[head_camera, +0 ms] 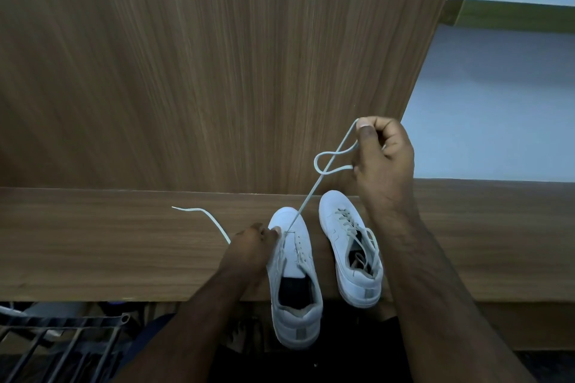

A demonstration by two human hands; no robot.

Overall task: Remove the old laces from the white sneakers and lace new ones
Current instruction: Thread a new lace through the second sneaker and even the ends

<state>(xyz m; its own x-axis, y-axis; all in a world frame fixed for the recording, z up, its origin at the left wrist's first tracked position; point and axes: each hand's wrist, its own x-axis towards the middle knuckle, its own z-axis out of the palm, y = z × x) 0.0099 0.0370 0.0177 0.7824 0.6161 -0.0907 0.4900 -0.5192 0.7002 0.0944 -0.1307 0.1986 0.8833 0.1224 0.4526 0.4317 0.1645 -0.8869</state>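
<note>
Two white sneakers stand side by side on a wooden ledge, toes away from me. The left sneaker (294, 283) overhangs the ledge's near edge and is nearly unlaced. My left hand (252, 246) grips its side at the lowest eyelets. A white lace (314, 186) runs taut from those eyelets up to my right hand (381, 152), which pinches it raised above the shoes, a loop hanging beside the fingers. The lace's other end (205, 216) trails on the ledge to the left. The right sneaker (351, 249) keeps its lace threaded, the ends loose.
A wooden panel (217, 56) rises directly behind the ledge (93, 246). A dark metal wire rack (62, 342) sits below at the lower left. Pale floor (497, 102) shows at the upper right.
</note>
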